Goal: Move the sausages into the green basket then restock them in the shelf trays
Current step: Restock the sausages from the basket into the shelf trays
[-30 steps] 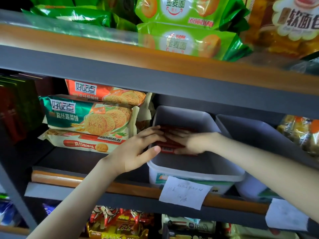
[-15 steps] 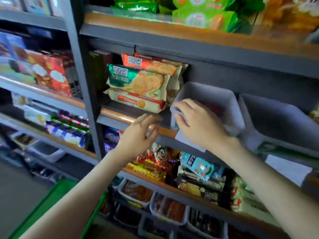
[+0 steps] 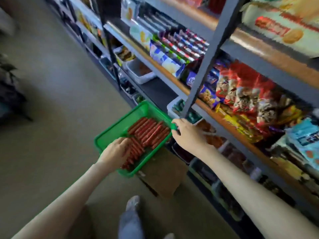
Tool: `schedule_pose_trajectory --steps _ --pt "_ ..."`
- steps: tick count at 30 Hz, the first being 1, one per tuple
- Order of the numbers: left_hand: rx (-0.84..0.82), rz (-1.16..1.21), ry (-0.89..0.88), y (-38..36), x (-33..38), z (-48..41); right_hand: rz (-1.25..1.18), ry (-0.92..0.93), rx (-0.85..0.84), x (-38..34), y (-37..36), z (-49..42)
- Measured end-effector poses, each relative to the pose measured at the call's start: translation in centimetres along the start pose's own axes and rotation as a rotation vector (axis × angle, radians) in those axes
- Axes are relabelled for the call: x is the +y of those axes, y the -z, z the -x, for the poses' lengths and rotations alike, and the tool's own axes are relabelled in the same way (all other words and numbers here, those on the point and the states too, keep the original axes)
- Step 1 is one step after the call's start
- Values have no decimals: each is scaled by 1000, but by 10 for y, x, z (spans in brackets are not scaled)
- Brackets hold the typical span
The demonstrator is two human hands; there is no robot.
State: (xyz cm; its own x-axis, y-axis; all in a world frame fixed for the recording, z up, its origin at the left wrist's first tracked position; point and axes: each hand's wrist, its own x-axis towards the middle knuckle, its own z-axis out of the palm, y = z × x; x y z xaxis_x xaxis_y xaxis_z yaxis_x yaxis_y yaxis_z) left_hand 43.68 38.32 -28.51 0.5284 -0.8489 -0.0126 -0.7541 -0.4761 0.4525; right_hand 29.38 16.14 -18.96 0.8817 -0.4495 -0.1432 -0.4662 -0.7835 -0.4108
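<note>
Both hands have been brought down from the shelf tray to the green basket point(image 3: 112, 131), which is seen low beside the shelving. The left hand point(image 3: 115, 150) is laid inside it, fingers curled round the near row of sausages point(image 3: 150, 131) packed in the basket. A cardboard box point(image 3: 165, 175) is partly covered by the basket. The basket's right rim is clasped by the right hand point(image 3: 187, 135), fingers closed over the edge.

left hand point(image 3: 114, 153) fingers point(image 3: 126, 144) half hidden among sausages point(image 3: 150, 133), shelf snack packets point(image 3: 241, 99) blurred
</note>
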Motion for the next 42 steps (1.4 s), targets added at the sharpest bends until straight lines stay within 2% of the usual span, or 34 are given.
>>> schedule_pose_trajectory --steps 6,13,16,18,22,26,30,33,35,37,40,42 --pt "-209 -172 88 -71 -138 11 -20 -113 -337 -20 -168 -96" --pt "-562 -385 -148 -141 -269 -5 -69 -208 -623 -39 -350 -170" --pt "-529 -387 -170 -165 -288 -5 14 -194 -672 -47 -399 -181" --pt "-458 -364 -181 -178 -293 -4 111 -177 -634 -49 -418 -186" --pt "-339 -300 -186 -183 -292 -2 73 -289 -603 -47 -420 -199" --pt "-340 -252 -152 -179 -290 -3 -94 -400 -553 -43 -412 -201" --pt "-297 -119 -100 -169 -274 -7 -213 -443 -575 -39 -393 -191" --pt "-256 252 123 -149 -240 -18 -329 -483 -529 -38 -364 -178" --pt "-156 521 339 -136 -214 -30 -532 -543 -489 -42 -336 -167" --pt "-128 747 502 -120 -185 -46 -798 -552 -462 -48 -300 -156" --pt "-299 1088 612 -82 -125 -67 -1028 -475 -398 -56 -230 -131" --pt "-375 1291 582 -56 -79 -77 -1076 -426 -347 -54 -183 -110"
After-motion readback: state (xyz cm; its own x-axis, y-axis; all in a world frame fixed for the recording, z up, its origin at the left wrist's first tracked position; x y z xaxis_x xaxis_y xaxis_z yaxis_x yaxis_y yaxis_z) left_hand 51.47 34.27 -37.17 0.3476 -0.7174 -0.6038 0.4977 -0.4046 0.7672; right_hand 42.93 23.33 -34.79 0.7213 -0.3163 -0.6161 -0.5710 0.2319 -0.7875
